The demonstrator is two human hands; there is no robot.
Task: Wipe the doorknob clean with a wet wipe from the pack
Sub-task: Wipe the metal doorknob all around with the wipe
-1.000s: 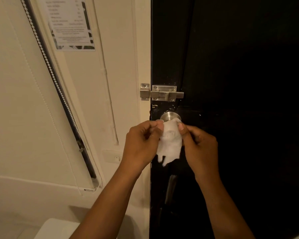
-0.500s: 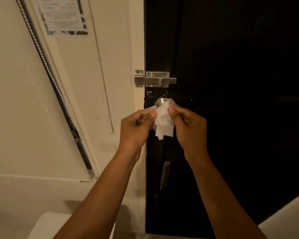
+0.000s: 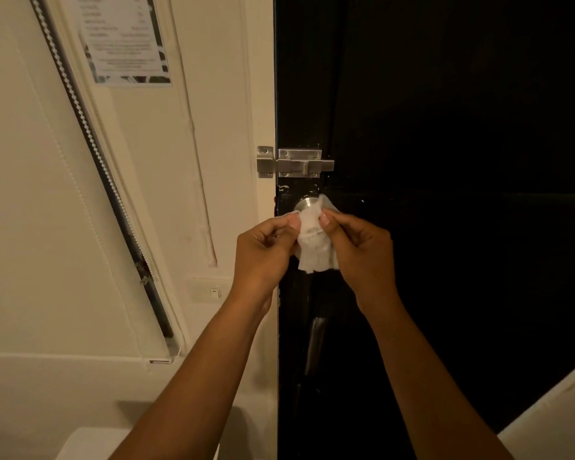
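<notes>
A round silver doorknob [image 3: 305,204] sits on the black door [image 3: 445,161], just below a metal slide bolt. A white wet wipe [image 3: 314,242] hangs in front of the knob's lower half and covers most of it. My left hand [image 3: 263,250] pinches the wipe's left edge between thumb and finger. My right hand [image 3: 362,250] pinches its right edge the same way. A corner of the wipe rests against the right side of the knob. The wet wipe pack is not in view.
The metal slide bolt [image 3: 296,163] bridges the door and the cream frame. A printed notice [image 3: 123,41] hangs on the wall at upper left, beside a rolled blind [image 3: 97,144]. A light switch [image 3: 213,290] sits low on the wall. A white surface [image 3: 90,443] lies at bottom left.
Both hands keep their pinch on the wipe. They now hold it lower and closer to the knob, its top corner against the knob's right side. The camera view has shifted slightly.
</notes>
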